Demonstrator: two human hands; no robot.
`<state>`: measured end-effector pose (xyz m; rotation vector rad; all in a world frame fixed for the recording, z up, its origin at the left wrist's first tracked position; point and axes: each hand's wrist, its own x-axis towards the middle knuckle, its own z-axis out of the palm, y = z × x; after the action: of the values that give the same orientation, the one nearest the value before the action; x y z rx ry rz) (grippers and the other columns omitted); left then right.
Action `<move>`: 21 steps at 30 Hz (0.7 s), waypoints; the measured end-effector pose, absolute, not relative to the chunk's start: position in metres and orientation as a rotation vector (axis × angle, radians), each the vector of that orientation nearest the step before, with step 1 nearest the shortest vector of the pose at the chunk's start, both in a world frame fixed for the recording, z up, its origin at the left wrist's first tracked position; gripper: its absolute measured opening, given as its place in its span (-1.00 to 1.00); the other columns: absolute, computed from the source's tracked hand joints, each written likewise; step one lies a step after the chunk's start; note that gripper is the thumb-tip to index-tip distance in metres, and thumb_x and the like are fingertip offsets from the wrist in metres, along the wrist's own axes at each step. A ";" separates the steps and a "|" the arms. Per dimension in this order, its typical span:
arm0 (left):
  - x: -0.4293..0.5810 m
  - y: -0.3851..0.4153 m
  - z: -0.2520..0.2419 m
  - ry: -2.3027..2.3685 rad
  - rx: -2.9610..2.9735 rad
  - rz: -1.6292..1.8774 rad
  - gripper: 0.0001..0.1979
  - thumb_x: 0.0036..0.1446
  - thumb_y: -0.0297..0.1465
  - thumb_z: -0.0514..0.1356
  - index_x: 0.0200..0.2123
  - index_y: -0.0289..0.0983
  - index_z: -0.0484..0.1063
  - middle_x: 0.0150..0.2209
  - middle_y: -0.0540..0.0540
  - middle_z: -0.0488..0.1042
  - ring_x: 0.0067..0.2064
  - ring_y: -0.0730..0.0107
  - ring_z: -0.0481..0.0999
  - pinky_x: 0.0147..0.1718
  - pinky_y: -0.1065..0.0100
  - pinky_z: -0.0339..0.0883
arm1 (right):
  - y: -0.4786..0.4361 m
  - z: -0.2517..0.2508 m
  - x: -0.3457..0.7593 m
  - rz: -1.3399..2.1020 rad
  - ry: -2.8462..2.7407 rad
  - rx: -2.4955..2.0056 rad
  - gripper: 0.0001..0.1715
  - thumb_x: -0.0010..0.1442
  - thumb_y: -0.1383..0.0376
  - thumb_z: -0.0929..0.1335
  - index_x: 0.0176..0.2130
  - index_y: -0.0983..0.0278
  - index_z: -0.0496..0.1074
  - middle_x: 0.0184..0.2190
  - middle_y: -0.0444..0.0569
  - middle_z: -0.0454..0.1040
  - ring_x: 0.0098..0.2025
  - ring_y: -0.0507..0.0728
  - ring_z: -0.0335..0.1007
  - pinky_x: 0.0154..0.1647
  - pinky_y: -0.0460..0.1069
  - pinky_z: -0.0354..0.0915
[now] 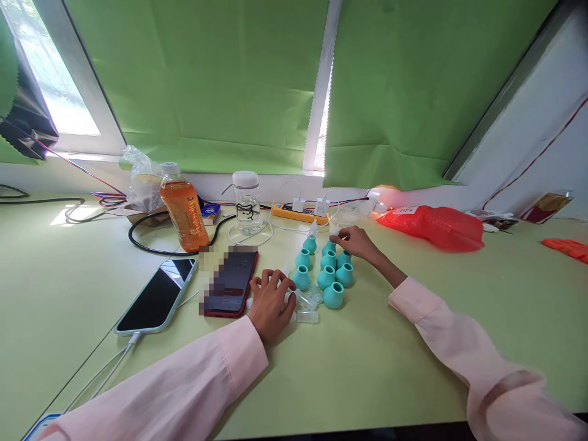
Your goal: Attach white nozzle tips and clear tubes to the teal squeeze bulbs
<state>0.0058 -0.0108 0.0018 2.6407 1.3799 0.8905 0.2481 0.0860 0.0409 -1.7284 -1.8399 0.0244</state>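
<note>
Several turquoise rubber bulbs (333,296) with round open necks stand in rows on the table. At the far end of the rows, one bulb carries a translucent pointed nozzle (313,228). My right hand (357,243) pinches another whitish nozzle (335,231) at the neck of the far bulb beside it. Loose clear plastic nozzles (307,316) lie in a small pile in front of the rows. Over this pile my left hand (272,304) is curled, thumb and fingers closing around a whitish nozzle that they partly hide.
Left of the bulbs lie a dark red phone (234,288) and a phone on a charging cable (158,297). An orange drink bottle (184,214), a clear water bottle (247,205) and an orange power strip (298,213) stand behind. A red plastic bag (432,228) lies at right.
</note>
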 end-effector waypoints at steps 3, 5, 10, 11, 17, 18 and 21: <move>0.006 -0.011 0.002 1.375 2.627 0.901 -0.84 0.04 -0.43 -0.06 -0.35 -0.25 0.28 -0.31 -0.10 0.26 -0.18 0.22 0.14 -0.31 0.19 -0.01 | 0.082 0.044 0.243 -0.080 -1.759 -1.670 -0.65 0.02 0.10 0.21 -0.44 0.33 0.37 -0.43 0.04 0.43 -0.35 0.15 0.34 -0.35 0.01 0.21; 0.005 -0.012 0.004 1.362 2.606 0.928 -0.83 0.05 -0.42 -0.07 -0.34 -0.25 0.28 -0.30 -0.10 0.26 -0.18 0.22 0.14 -0.30 0.19 -0.01 | 0.071 0.052 0.239 -0.210 -1.657 -1.543 -0.66 0.09 0.14 0.14 -0.31 0.34 0.30 -0.29 0.09 0.38 -0.21 0.18 0.28 -0.21 0.06 0.17; 0.001 -0.016 0.012 1.210 2.524 1.046 -0.81 0.07 -0.38 -0.11 -0.32 -0.26 0.26 -0.31 -0.11 0.28 -0.19 0.25 0.17 -0.27 0.17 -0.02 | 0.014 0.072 0.215 -0.327 -1.598 -0.864 -0.79 0.14 0.27 0.10 -0.19 0.25 0.12 -0.27 0.03 0.34 -0.22 0.13 0.28 -0.24 0.07 0.20; 0.000 -0.017 0.013 1.149 2.507 1.085 -0.80 0.08 -0.38 -0.13 -0.33 -0.26 0.25 -0.34 -0.10 0.29 -0.22 0.26 0.18 -0.27 0.18 -0.01 | 0.000 0.072 0.208 -0.285 -1.702 -0.836 -0.80 0.12 0.29 0.12 -0.20 0.23 0.12 -0.29 0.00 0.35 -0.24 0.13 0.29 -0.25 0.06 0.20; -0.004 -0.020 0.009 0.747 2.460 1.283 -0.67 0.06 -0.24 -0.24 -0.54 -0.27 0.18 -0.58 -0.06 0.24 -0.42 0.32 0.21 -0.37 0.20 0.03 | -0.059 0.037 0.169 -0.251 -2.312 -0.787 -0.86 0.05 0.32 0.21 -0.32 0.31 0.23 -0.53 -0.03 0.31 -0.46 0.10 0.21 -0.50 -0.02 0.17; -0.004 -0.020 0.008 0.680 2.466 1.276 -0.64 0.05 -0.20 -0.24 -0.55 -0.26 0.18 -0.60 -0.06 0.22 -0.45 0.32 0.20 -0.40 0.21 0.04 | -0.062 0.030 0.166 -0.268 -2.351 -0.804 -0.87 0.05 0.31 0.21 -0.36 0.32 0.25 -0.56 -0.03 0.30 -0.48 0.09 0.20 -0.52 -0.02 0.15; -0.003 -0.020 0.006 0.561 2.432 1.220 -0.59 0.01 -0.13 -0.25 -0.59 -0.26 0.17 -0.65 -0.06 0.17 -0.51 0.35 0.17 -0.49 0.26 0.07 | -0.063 0.015 0.162 -0.228 -2.368 -0.868 -0.82 0.06 0.28 0.20 -0.46 0.34 0.29 -0.60 -0.04 0.29 -0.50 0.08 0.17 -0.55 -0.04 0.12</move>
<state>-0.0030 -0.0195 0.0061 2.4321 0.5612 1.2203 0.1624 -0.0631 0.0147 -0.8682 -2.3682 -0.2279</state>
